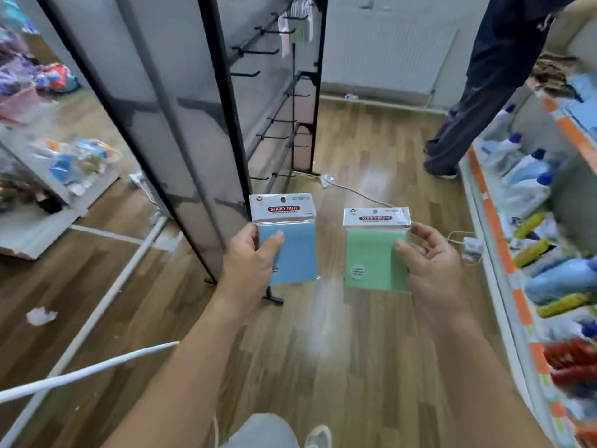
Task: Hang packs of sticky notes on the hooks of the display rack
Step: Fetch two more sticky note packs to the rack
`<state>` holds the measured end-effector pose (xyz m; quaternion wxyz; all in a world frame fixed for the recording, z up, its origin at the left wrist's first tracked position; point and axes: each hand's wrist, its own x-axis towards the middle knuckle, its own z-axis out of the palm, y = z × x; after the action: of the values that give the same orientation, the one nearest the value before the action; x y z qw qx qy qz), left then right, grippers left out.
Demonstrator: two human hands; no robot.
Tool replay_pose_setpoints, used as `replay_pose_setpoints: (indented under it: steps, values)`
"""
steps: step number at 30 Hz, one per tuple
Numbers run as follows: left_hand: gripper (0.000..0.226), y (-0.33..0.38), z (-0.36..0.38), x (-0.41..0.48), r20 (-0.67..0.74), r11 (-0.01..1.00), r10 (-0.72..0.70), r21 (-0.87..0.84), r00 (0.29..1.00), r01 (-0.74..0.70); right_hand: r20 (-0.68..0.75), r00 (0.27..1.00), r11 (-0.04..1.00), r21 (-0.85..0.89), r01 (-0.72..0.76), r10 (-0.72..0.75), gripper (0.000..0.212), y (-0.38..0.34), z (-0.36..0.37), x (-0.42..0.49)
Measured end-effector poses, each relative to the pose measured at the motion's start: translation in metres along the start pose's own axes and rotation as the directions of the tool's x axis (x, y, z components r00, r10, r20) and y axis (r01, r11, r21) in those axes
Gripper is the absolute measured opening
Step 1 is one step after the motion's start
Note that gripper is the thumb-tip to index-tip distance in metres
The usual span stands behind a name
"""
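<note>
My left hand (250, 265) holds a blue pack of sticky notes (290, 250) upright, thumb across its front. A green pack of sticky notes (371, 253) is pinched at its right edge by my right hand (433, 270). Both packs have a white header card reading STICKY NOTE. The display rack (223, 101) with a black frame stands ahead on the left. Several black hooks (255, 51) stick out from its panel, most of them bare. One pack (302, 25) hangs near the rack's top, blurred.
A person in dark clothes (484, 85) stands at the back right. Shelves with bottles and brushes (533, 195) line the right side. A white cable and plug (470, 245) lie on the wooden floor. Shelving with toys (58, 163) stands at left.
</note>
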<state>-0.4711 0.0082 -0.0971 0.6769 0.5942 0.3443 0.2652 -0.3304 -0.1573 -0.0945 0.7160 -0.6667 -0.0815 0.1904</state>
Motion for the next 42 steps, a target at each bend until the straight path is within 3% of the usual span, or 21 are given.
replay_pose_setpoints:
  steps: [11, 22, 28, 34, 42]
  values:
    - [0.014, 0.020, 0.099, 0.254, -0.043, 0.999, 0.035, -0.005, 0.998, -0.036, 0.049, 0.997, 0.995, -0.080, 0.061, -0.057, 0.027, -0.039, 0.062, 0.265]
    - [0.032, 0.076, 0.183, 0.488, -0.084, 0.987, 0.111, 0.123, 0.990, -0.100, 0.058, 0.997, 0.993, -0.102, 0.057, -0.052, 0.027, -0.090, 0.094, 0.503]
    - [0.017, 0.082, 0.235, 0.600, -0.208, 0.987, 0.148, 0.096, 0.967, -0.130, 0.173, 0.984, 0.994, -0.089, 0.068, -0.052, 0.029, -0.099, 0.108, 0.648]
    - [0.021, 0.099, 0.277, 0.668, -0.457, 0.990, 0.142, 0.063, 0.878, -0.127, 0.425, 0.905, 0.989, -0.124, 0.083, -0.022, 0.033, -0.117, 0.141, 0.780]
    - [0.038, 0.112, 0.270, 0.729, -0.678, 0.989, 0.146, 0.127, 0.720, -0.081, 0.738, 0.675, 0.990, -0.110, 0.092, 0.019, 0.045, -0.134, 0.240, 0.870]
